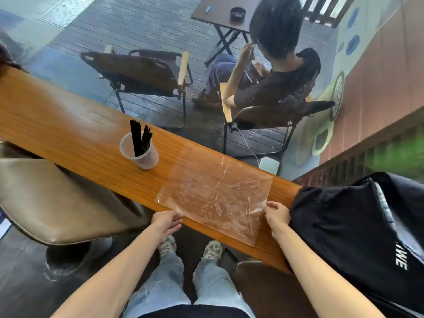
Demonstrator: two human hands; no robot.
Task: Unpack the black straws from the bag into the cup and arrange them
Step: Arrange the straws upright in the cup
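Straws [140, 140], black and bunched, stood upright in the clear cup [139, 152] on the wooden counter [68, 134], well apart from both hands. The near left corner of the clear bag [215, 193] was touched by the left hand [166, 222], fingers fairly straight and relaxed; whether the film was actually pinched could not be told. The near right edge was pinched between thumb and fingers of the right hand [276, 214]. The bag was spread flat on the counter and appeared emptied, so the unpacking was judged done, with only tidying of the straws left. That step would be done best if the bag were set aside first and the straws then evened gently, the light cup being steadied against tipping. The bag's far edge was hard to trace against the wood, and any straw left inside could not be ruled out. A black garment [358, 226] lay just beside the right hand.
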